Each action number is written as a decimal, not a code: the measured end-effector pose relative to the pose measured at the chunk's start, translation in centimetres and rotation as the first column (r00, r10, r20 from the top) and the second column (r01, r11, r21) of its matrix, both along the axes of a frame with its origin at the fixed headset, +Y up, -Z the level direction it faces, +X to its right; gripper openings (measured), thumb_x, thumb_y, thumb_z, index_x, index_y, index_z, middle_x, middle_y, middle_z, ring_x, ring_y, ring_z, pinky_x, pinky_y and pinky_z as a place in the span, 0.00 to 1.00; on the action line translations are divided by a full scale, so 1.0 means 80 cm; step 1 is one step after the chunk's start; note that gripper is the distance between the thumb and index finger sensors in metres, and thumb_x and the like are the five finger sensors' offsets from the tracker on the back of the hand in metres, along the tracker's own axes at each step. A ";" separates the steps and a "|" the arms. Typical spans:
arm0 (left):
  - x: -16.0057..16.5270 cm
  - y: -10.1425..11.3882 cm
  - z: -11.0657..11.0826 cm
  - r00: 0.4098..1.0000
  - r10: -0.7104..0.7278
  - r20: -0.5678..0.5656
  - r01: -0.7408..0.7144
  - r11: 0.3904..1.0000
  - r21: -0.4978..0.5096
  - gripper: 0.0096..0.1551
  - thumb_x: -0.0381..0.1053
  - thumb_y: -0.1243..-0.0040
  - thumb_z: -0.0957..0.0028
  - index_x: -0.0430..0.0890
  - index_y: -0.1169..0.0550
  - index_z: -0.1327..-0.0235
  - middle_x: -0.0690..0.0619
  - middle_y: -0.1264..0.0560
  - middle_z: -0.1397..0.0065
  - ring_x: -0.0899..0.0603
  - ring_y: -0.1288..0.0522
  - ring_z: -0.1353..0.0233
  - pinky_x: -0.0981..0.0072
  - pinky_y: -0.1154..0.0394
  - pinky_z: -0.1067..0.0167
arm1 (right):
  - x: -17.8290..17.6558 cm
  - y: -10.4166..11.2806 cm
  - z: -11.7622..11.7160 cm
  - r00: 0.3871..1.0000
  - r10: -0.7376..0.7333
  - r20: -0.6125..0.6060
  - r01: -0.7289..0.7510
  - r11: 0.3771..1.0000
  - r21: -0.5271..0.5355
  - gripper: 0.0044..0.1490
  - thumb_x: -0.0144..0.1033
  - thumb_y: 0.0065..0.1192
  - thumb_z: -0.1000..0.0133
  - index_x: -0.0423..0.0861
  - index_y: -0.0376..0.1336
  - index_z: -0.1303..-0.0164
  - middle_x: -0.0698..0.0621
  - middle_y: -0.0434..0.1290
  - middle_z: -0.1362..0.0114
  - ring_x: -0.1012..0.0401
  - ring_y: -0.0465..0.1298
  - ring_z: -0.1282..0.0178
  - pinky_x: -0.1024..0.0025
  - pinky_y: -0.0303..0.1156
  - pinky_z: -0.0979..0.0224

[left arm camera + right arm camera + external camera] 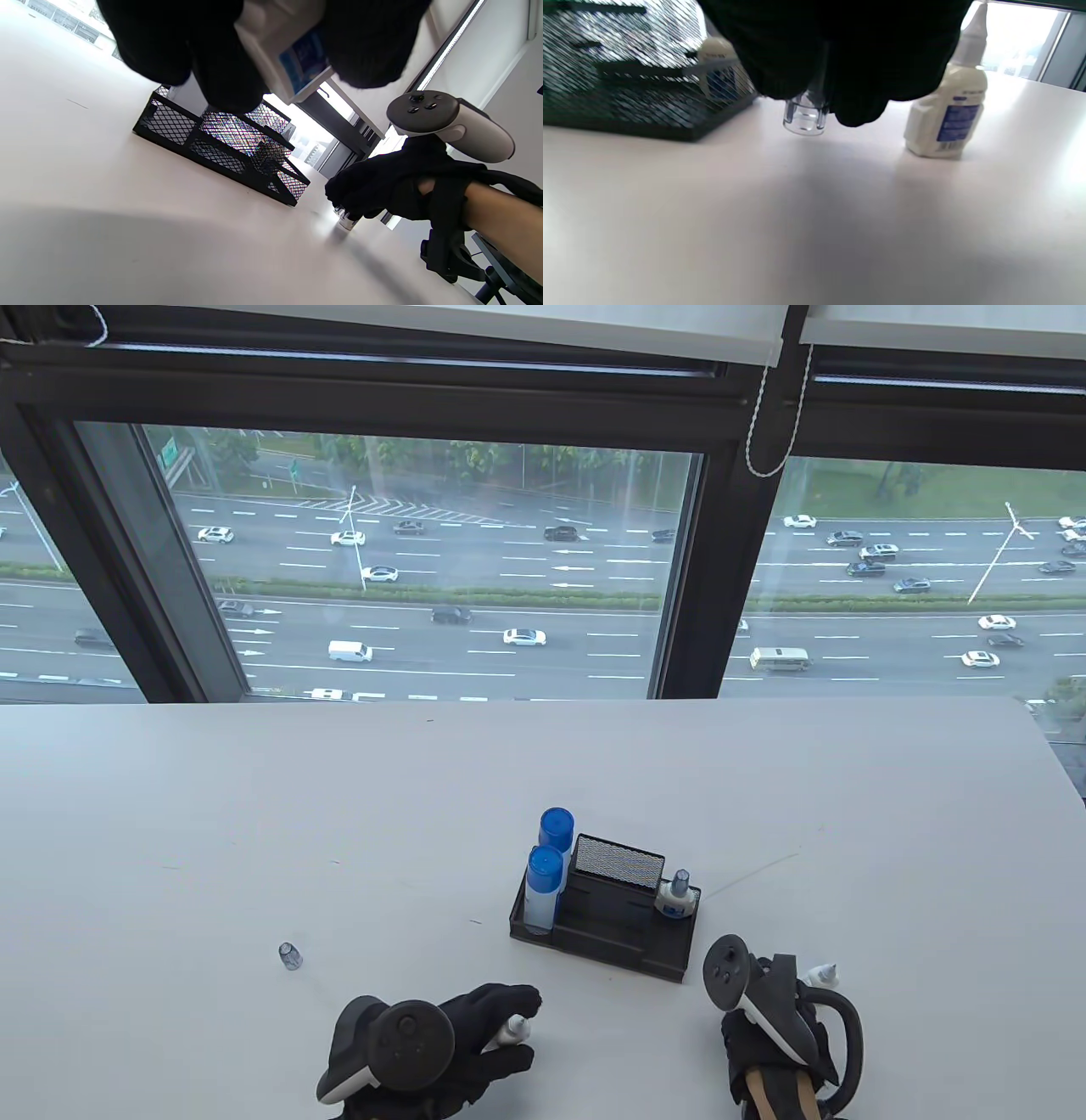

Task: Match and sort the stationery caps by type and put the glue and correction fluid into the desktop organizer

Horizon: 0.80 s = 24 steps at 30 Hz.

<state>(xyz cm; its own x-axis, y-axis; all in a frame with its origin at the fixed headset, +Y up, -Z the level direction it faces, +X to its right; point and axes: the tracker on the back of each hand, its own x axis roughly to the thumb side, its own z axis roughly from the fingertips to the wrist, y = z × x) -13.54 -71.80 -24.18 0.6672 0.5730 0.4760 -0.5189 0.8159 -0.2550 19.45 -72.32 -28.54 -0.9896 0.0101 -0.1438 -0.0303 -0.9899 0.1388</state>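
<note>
The left hand [475, 1039] grips an uncapped bottle [515, 1029]; the right hand [768, 1018] pinches a clear cap [804, 116] above the tabletop [212, 814]. Between and beyond them, the organizer [607, 920] holds two glue sticks [545, 891] and a capped bottle [676, 895]. Another bottle [946, 123] stands right; a spare cap [290, 955] lies left, open tabletop around.

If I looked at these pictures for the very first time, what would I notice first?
Probably the two blue-capped glue sticks standing up at the left end of the black mesh organizer in the middle of the white table. Then the two black-gloved hands near the bottom edge: the left hand holds a small white bottle, and the right hand pinches a clear cap.
</note>
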 end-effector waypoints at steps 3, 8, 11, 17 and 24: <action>-0.001 -0.003 -0.002 1.000 0.015 -0.005 -0.015 1.000 -0.017 0.35 0.63 0.38 0.44 0.55 0.32 0.23 0.51 0.25 0.22 0.46 0.17 0.30 0.45 0.23 0.34 | -0.015 0.024 0.013 0.985 -0.147 -0.090 0.151 0.988 0.044 0.28 0.29 0.69 0.45 0.49 0.69 0.31 0.44 0.74 0.28 0.52 0.80 0.36 0.54 0.75 0.31; -0.004 -0.006 -0.005 0.999 0.037 -0.024 -0.038 0.999 -0.035 0.34 0.63 0.38 0.44 0.57 0.31 0.24 0.54 0.24 0.23 0.44 0.16 0.31 0.45 0.22 0.35 | -0.052 0.074 0.035 0.904 -0.338 -0.263 0.383 0.913 0.143 0.29 0.29 0.69 0.44 0.49 0.68 0.31 0.43 0.74 0.28 0.51 0.79 0.36 0.54 0.75 0.30; -0.006 -0.007 -0.007 0.998 0.047 -0.042 -0.048 0.998 -0.037 0.34 0.63 0.38 0.44 0.57 0.30 0.24 0.55 0.24 0.23 0.44 0.15 0.32 0.46 0.20 0.36 | -0.083 0.098 0.045 0.859 -0.337 -0.386 0.417 0.897 0.145 0.29 0.30 0.69 0.44 0.49 0.68 0.31 0.44 0.74 0.28 0.52 0.79 0.35 0.54 0.75 0.30; -0.009 -0.010 -0.011 0.998 0.044 -0.054 -0.047 0.997 -0.056 0.35 0.63 0.37 0.45 0.56 0.30 0.24 0.54 0.24 0.23 0.46 0.15 0.33 0.47 0.21 0.37 | -0.153 0.134 0.062 0.727 -0.365 -0.582 0.515 0.850 0.110 0.29 0.30 0.69 0.44 0.49 0.68 0.30 0.44 0.74 0.28 0.52 0.80 0.36 0.55 0.76 0.31; -0.006 -0.011 -0.012 0.999 0.015 -0.046 -0.017 0.998 -0.058 0.35 0.62 0.36 0.45 0.56 0.30 0.25 0.53 0.23 0.24 0.47 0.15 0.35 0.48 0.21 0.37 | -0.173 0.107 0.068 0.685 -0.369 -0.628 0.503 0.863 0.041 0.28 0.30 0.69 0.44 0.51 0.69 0.31 0.46 0.74 0.27 0.52 0.79 0.35 0.54 0.75 0.30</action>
